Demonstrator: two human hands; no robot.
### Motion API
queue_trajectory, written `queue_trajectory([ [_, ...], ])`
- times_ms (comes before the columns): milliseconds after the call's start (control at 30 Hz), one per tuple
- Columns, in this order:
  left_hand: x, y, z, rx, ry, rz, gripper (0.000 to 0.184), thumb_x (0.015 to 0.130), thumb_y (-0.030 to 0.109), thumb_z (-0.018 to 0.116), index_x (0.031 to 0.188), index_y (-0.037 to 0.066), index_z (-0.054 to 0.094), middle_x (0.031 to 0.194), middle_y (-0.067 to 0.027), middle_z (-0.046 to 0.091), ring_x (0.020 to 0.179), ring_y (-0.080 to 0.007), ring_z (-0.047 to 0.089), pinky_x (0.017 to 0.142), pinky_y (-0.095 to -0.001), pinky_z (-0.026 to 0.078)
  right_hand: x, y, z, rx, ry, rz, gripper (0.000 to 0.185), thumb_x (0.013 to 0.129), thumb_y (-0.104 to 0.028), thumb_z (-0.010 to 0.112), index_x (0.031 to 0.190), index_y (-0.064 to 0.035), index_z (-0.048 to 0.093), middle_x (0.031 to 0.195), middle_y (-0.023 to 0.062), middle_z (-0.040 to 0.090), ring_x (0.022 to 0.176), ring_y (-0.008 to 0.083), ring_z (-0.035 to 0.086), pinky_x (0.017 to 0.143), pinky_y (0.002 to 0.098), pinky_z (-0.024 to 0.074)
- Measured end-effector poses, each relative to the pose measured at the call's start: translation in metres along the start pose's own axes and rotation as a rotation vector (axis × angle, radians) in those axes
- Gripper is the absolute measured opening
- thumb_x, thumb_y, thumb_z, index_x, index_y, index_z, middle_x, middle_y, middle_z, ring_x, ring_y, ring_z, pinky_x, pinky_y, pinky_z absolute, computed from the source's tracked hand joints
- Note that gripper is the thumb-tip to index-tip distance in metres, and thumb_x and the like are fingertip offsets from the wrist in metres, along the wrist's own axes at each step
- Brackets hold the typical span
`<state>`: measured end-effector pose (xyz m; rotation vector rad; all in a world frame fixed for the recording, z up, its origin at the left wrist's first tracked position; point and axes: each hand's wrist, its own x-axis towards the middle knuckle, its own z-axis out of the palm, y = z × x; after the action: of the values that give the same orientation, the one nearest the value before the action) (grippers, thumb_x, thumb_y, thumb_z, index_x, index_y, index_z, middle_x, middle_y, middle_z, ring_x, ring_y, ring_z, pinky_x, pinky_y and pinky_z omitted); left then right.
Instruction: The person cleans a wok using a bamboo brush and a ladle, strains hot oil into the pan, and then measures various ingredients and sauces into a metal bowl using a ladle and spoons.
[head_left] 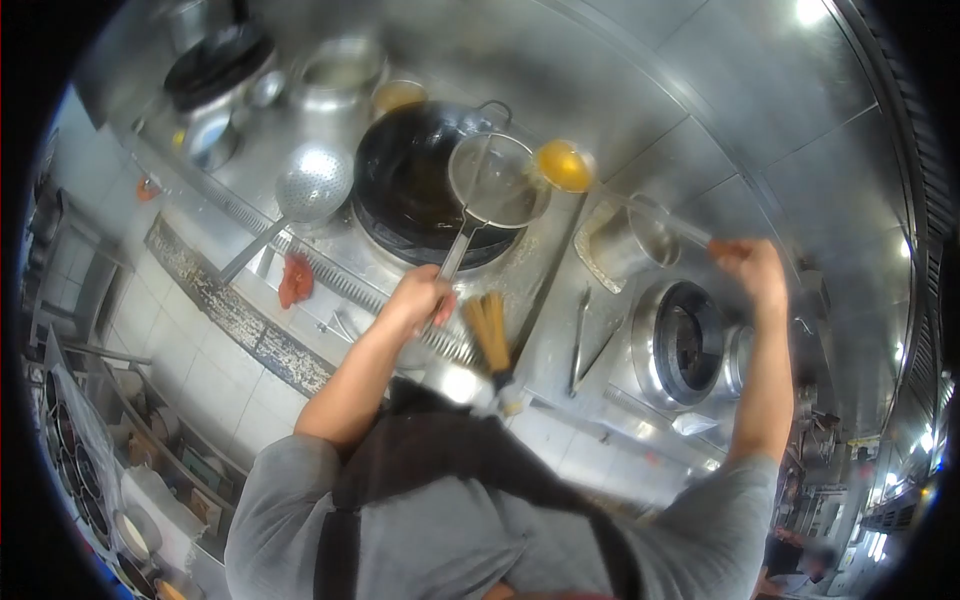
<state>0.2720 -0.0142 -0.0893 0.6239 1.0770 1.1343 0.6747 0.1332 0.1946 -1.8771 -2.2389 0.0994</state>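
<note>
My left hand (418, 300) is closed round the handle of a fine-mesh strainer (497, 195). The strainer's round mesh is over the right side of a black wok (400, 185), which sits on a burner with dark liquid in its bottom. Raised at the right, my right hand (750, 268) grips the end of a long-handled ladle (566, 165). Yellow liquid shows in the ladle's bowl, just right of the strainer's rim. The ladle's handle is blurred and passes above a metal pot (640, 240).
A perforated skimmer (314, 184) lies left of the wok, near a red cloth (295, 281). Tongs (582, 345) and a bamboo brush (488, 330) are nearer me. A second burner (685, 343) stands at right. Behind are a large pot (343, 70) and another wok (220, 65).
</note>
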Motion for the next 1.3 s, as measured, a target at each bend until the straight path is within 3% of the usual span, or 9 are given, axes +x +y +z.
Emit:
queue_trajectory([
  [100, 0.0, 0.002, 0.003, -0.028, 0.014, -0.022, 0.012, 0.082, -0.001, 0.05, 0.092, -0.008, 0.051, 0.066, -0.0115, 0.055, 0.046, -0.0152, 0.05, 0.036, -0.0258, 0.035, -0.001, -0.056, 0.017, -0.107, -0.02, -0.074, 0.033, 0.067, -0.014, 0.07, 0.099, -0.0055, 0.069, 0.089, 0.0175, 0.068, 0.085, 0.0311, 0.065, 0.076, 0.0383, 0.0482],
  [300, -0.005, 0.008, -0.002, -0.013, 0.05, 0.023, 0.016, 0.081, -0.002, 0.05, 0.095, -0.01, 0.05, 0.067, -0.0121, 0.055, 0.047, -0.0146, 0.05, 0.036, -0.0253, 0.035, 0.009, -0.065, 0.029, -0.463, 0.268, -0.511, 0.031, 0.074, -0.008, 0.063, 0.102, -0.0209, 0.064, 0.077, 0.0111, 0.06, 0.073, 0.031, 0.062, 0.064, 0.0428, 0.0496],
  [400, -0.012, 0.021, -0.009, -0.109, 0.086, 0.078, 0.021, 0.081, -0.002, 0.049, 0.1, -0.01, 0.047, 0.068, -0.0115, 0.055, 0.045, -0.013, 0.047, 0.036, -0.024, 0.033, 0.018, -0.033, 0.012, -0.729, 0.328, -0.424, 0.036, 0.084, -0.006, 0.047, 0.109, -0.0286, 0.06, 0.076, 0.0114, 0.059, 0.075, 0.0309, 0.062, 0.061, 0.043, 0.0505],
  [533, -0.013, 0.034, -0.025, -0.183, 0.092, 0.17, 0.024, 0.081, 0.0, 0.05, 0.104, -0.007, 0.047, 0.067, -0.0095, 0.056, 0.044, -0.0129, 0.047, 0.036, -0.0238, 0.033, 0.012, 0.001, -0.018, -0.814, 0.314, -0.271, 0.038, 0.084, -0.005, 0.047, 0.11, -0.028, 0.06, 0.083, 0.0091, 0.059, 0.082, 0.0289, 0.061, 0.07, 0.0424, 0.0489],
  [600, -0.019, 0.041, -0.029, -0.199, 0.116, 0.201, 0.026, 0.082, 0.0, 0.049, 0.106, -0.008, 0.046, 0.067, -0.0096, 0.056, 0.043, -0.0127, 0.047, 0.035, -0.0237, 0.032, 0.011, 0.021, -0.026, -0.869, 0.343, -0.275, 0.029, 0.084, -0.007, 0.047, 0.104, -0.0207, 0.063, 0.079, 0.0125, 0.061, 0.074, 0.032, 0.062, 0.065, 0.0443, 0.0502],
  [767, -0.022, 0.047, -0.019, -0.097, 0.254, 0.251, 0.024, 0.085, 0.004, 0.048, 0.107, -0.005, 0.046, 0.066, -0.0085, 0.054, 0.041, -0.0116, 0.044, 0.033, -0.0231, 0.03, 0.038, 0.078, 0.013, -0.95, 0.2, -0.271, 0.018, 0.081, -0.013, 0.051, 0.081, -0.0073, 0.068, 0.078, 0.0151, 0.065, 0.078, 0.0316, 0.065, 0.066, 0.0411, 0.0521],
  [900, -0.021, 0.03, -0.016, -0.065, 0.274, 0.202, 0.019, 0.082, 0.004, 0.048, 0.099, -0.005, 0.049, 0.063, -0.0083, 0.053, 0.04, -0.0116, 0.043, 0.034, -0.0222, 0.029, 0.049, 0.092, 0.078, -0.985, 0.053, -0.139, 0.018, 0.08, -0.014, 0.053, 0.076, -0.008, 0.07, 0.079, 0.0149, 0.067, 0.078, 0.0293, 0.067, 0.068, 0.0393, 0.0537],
  [1033, -0.023, 0.015, -0.012, -0.043, 0.25, 0.126, 0.017, 0.079, 0.002, 0.048, 0.094, -0.006, 0.05, 0.059, -0.0079, 0.052, 0.039, -0.0121, 0.042, 0.035, -0.0221, 0.029, 0.057, 0.102, 0.11, -0.839, -0.062, -0.069, 0.018, 0.08, -0.014, 0.053, 0.081, -0.0072, 0.07, 0.087, 0.0163, 0.068, 0.085, 0.0293, 0.067, 0.072, 0.0382, 0.0536],
  [1300, -0.026, 0.003, -0.002, 0.005, 0.208, 0.055, 0.01, 0.077, 0.0, 0.05, 0.086, -0.004, 0.051, 0.058, -0.0088, 0.051, 0.04, -0.0142, 0.045, 0.036, -0.0245, 0.032, 0.03, 0.102, 0.053, -0.339, -0.077, 0.402, 0.027, 0.07, -0.023, 0.075, 0.091, -0.0065, 0.071, 0.091, 0.0158, 0.068, 0.088, 0.032, 0.065, 0.079, 0.0406, 0.0511],
])
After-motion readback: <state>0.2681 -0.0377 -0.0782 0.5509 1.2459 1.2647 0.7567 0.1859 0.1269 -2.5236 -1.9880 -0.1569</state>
